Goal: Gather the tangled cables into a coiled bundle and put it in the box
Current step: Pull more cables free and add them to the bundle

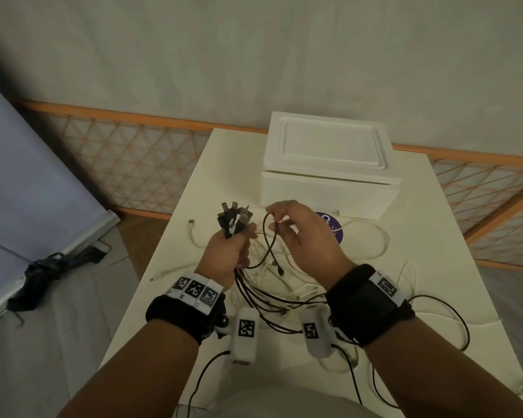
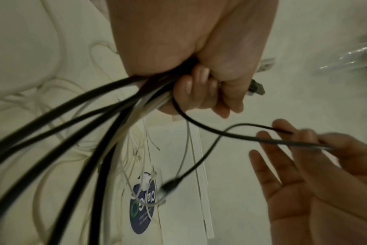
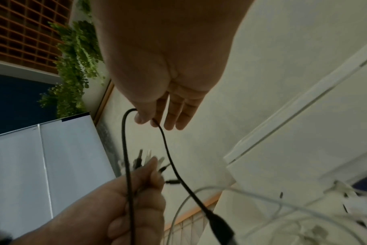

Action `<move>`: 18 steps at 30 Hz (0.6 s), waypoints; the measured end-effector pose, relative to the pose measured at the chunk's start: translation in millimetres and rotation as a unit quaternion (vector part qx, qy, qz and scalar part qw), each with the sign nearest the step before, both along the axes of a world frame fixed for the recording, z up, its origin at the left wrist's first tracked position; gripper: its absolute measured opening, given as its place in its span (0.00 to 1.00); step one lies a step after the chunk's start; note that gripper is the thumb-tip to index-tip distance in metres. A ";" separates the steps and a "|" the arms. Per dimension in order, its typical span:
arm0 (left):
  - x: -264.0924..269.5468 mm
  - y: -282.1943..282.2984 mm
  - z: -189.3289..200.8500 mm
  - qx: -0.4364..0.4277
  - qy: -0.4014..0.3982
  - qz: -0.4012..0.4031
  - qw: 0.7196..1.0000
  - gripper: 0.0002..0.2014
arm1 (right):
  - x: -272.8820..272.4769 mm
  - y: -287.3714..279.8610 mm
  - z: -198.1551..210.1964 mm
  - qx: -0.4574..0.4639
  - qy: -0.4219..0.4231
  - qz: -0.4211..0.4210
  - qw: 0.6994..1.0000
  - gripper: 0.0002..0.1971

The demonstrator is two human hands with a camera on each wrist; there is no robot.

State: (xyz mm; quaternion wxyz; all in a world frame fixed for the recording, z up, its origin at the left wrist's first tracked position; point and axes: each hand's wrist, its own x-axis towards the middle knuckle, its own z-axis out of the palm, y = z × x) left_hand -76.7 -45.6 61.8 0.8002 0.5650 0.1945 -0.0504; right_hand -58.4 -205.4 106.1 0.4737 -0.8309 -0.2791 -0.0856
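My left hand [image 1: 233,251] grips a bunch of black and white cables [image 1: 269,300] just below their plug ends [image 1: 233,215], which stick up out of the fist. The same fist [image 2: 201,89] shows in the left wrist view with dark cables [image 2: 77,126] fanning out below it. My right hand [image 1: 296,230] pinches one thin black cable [image 1: 267,233] between thumb and forefinger, its other fingers loosely spread. That cable [image 3: 168,152] loops from the pinch down to a hanging plug [image 3: 220,227]. The white box [image 1: 329,170] stands closed behind the hands.
More white cables [image 1: 372,236] lie loose on the white table [image 1: 169,297], some over a round purple sticker [image 1: 332,227] in front of the box. Black cables trail off the table's near right edge. An orange lattice rail [image 1: 127,152] runs behind the table.
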 end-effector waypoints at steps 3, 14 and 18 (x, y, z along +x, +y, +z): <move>0.3 12.4 -3.9 -0.042 0.044 0.056 0.997 0.20 | -0.3 -7.3 13.7 -0.010 -0.025 -0.008 1.000 0.08; -32.3 17.7 -7.6 -0.143 0.120 0.079 0.979 0.22 | -24.3 -50.8 24.8 -0.386 0.221 -0.002 0.896 0.17; -42.4 -14.3 10.9 -0.156 0.065 0.016 0.986 0.20 | -50.2 -1.8 15.1 -0.245 0.274 0.108 0.924 0.36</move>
